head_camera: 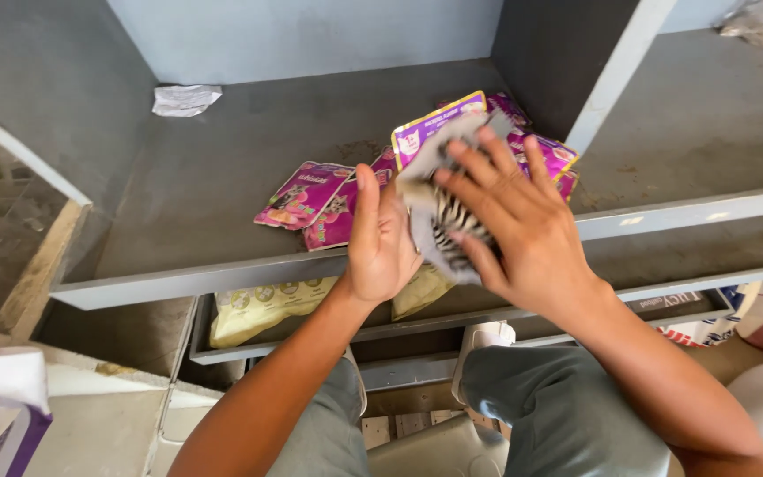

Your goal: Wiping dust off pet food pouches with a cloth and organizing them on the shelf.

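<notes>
Head: pouches [304, 194] on shelf [222, 274], both hands [381, 243] nr.

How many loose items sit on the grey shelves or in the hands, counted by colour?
Pink and purple foil pouches on the upper shelf: at least 5, overlapping, so not exact
Grey striped pouch held between left hand and right hand: 1
Pale yellow bags on the lower shelf: 2
Crumpled white paper: 1
Total: at least 9

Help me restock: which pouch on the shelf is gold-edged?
The purple pouch behind the hands, nearest the divider; its gold border sets it apart from the pink ones.
</notes>
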